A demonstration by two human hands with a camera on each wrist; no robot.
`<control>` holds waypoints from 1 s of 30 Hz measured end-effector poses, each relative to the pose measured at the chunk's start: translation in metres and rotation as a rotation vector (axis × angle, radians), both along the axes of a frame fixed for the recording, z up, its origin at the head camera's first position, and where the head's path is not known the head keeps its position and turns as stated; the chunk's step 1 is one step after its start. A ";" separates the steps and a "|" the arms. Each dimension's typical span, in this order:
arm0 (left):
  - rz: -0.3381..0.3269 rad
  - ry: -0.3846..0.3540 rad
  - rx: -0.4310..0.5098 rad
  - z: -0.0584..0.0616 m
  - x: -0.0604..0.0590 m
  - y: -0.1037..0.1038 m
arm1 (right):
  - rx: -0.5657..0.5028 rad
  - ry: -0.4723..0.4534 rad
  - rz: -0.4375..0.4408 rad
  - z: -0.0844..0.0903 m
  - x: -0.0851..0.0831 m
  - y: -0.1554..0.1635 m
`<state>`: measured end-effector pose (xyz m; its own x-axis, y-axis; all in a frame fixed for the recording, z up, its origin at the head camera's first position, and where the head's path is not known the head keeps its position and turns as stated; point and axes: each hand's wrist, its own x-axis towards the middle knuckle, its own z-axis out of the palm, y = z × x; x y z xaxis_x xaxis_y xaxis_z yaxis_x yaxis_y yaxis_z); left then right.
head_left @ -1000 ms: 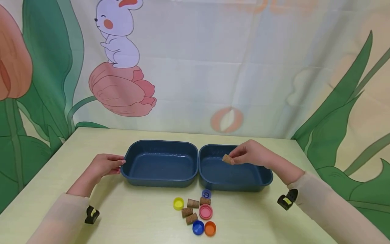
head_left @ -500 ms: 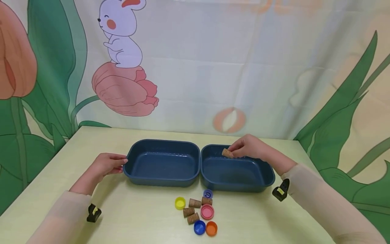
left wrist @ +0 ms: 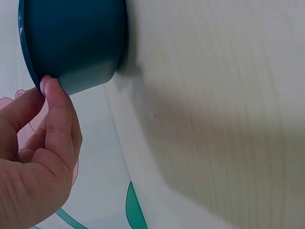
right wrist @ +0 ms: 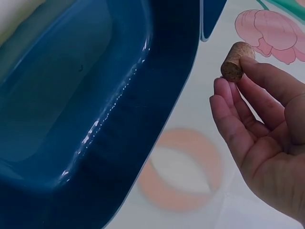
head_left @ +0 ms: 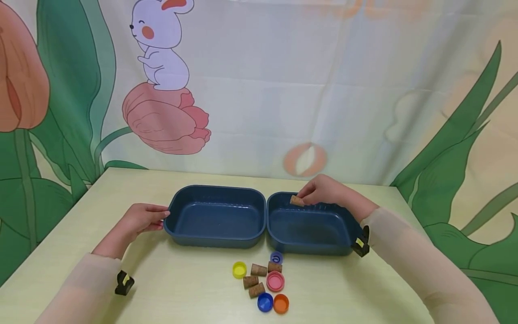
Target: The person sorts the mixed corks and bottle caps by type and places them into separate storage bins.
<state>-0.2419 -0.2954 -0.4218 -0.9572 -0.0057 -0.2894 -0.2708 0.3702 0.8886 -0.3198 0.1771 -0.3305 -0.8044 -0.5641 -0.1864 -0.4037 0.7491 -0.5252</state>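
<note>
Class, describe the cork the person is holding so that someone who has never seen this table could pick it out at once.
Start at the two dark blue trays side by side on the pale table, and take the right tray. Above its far rim, the right hand pinches a small tan cork at its fingertips. It is the only cork off the table; the other corks lie among coloured bottle caps in front of the trays.

2 trays side by side | caps, corks before them, seemingly touching
</note>
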 end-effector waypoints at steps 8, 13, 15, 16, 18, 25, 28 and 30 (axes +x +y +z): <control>-0.002 -0.007 -0.007 0.000 -0.001 0.000 | 0.011 -0.024 0.021 -0.011 -0.011 -0.003; -0.003 -0.009 -0.017 0.000 -0.001 -0.001 | 0.040 -0.030 0.038 -0.015 -0.017 -0.005; -0.003 -0.011 -0.019 0.001 -0.001 -0.001 | 0.055 -0.025 0.052 -0.017 -0.021 -0.007; -0.003 -0.012 -0.020 0.001 -0.001 -0.001 | 0.064 -0.022 0.057 -0.019 -0.024 -0.008; -0.002 -0.015 -0.020 0.001 -0.001 -0.002 | 0.083 -0.014 0.076 -0.022 -0.028 -0.009; -0.003 -0.015 -0.022 0.001 0.000 -0.001 | 0.122 -0.003 0.125 -0.031 -0.036 -0.015; -0.001 -0.018 -0.033 0.001 0.000 -0.001 | 0.117 -0.010 0.126 -0.036 -0.038 -0.017; 0.000 -0.021 -0.037 0.001 -0.001 0.000 | 0.115 -0.014 0.129 -0.040 -0.039 -0.018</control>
<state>-0.2425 -0.2958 -0.4209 -0.9510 -0.0166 -0.3087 -0.2889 0.4026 0.8686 -0.3587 0.1590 -0.3702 -0.7239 -0.6364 -0.2665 -0.4933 0.7474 -0.4450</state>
